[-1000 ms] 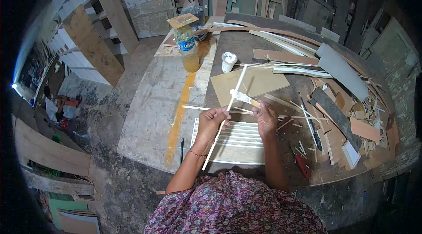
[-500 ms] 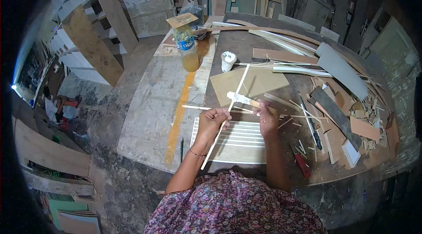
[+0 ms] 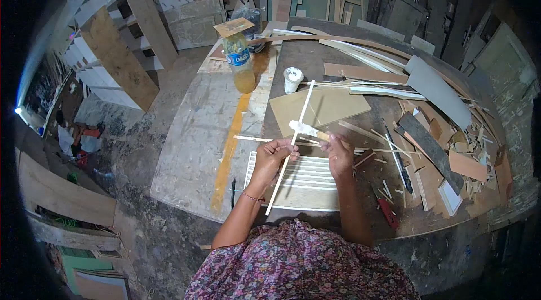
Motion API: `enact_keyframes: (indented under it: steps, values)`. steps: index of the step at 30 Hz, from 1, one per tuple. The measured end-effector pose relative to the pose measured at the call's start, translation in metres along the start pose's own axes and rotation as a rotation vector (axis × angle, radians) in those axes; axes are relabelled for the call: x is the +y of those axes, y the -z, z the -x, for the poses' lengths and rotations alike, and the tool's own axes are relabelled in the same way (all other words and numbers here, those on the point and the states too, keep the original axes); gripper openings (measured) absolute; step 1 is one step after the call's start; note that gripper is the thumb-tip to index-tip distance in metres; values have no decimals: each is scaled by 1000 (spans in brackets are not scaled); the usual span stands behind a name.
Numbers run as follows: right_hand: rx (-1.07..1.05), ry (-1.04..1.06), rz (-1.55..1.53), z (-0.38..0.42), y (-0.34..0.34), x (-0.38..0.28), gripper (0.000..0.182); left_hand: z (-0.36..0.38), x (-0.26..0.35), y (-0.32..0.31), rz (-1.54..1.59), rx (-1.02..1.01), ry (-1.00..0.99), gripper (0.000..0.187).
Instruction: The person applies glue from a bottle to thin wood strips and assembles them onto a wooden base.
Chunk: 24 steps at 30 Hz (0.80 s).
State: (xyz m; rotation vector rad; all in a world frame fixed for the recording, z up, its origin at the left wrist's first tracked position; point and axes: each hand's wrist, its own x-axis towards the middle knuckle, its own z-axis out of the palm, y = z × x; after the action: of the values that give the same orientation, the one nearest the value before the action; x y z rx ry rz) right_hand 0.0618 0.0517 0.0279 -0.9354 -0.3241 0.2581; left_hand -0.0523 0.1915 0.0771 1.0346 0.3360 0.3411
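My left hand (image 3: pixel 274 159) pinches a thin wooden strip (image 3: pixel 305 107), which slants up and away over the table. Between the fingers of my right hand (image 3: pixel 339 153) is the handle of a small glue stick or spatula (image 3: pixel 304 128), its flat end coated in thick white paste. That coated end touches the strip just above my left fingers. Below both hands lies a slatted wooden panel (image 3: pixel 307 179) with pale parallel strips. A cup of white paste (image 3: pixel 293 79) stands beyond the hands, beside a flat tan board (image 3: pixel 344 109).
A plastic bottle of yellowish liquid (image 3: pixel 241 69) stands at the back left, a wood piece on top. Wood offcuts (image 3: pixel 445 148) crowd the right side. A red-handled tool (image 3: pixel 387 212) lies near the front edge, and a long dark tool (image 3: pixel 399 159) lies farther back.
The strip has shifted and tilted slightly in my left hand, its far end moving left. My right hand with the paste-coated tool has moved slightly left and toward me.
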Motion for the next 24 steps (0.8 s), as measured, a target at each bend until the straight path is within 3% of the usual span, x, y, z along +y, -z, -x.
enact_keyframes:
  steps: [3, 6, 15, 21, 24]
  values:
    - [-50, -99, -38, 7, 1, -4, 15, 2, -1, 1, -2, 74, 78, 10]
    - [-19, 66, -119, 6, -2, -8, 15, 4, 0, 2, -114, 99, 106, 11]
    - [-99, 73, -187, -1, -5, -4, 16, 5, 5, -8, -53, 12, 14, 10]
    - [77, 130, -105, -2, 13, -5, 17, 4, 14, 1, -41, 40, -33, 10]
    - [189, 154, -221, -2, 10, -11, 17, 0, 8, 4, -53, 25, -34, 12]
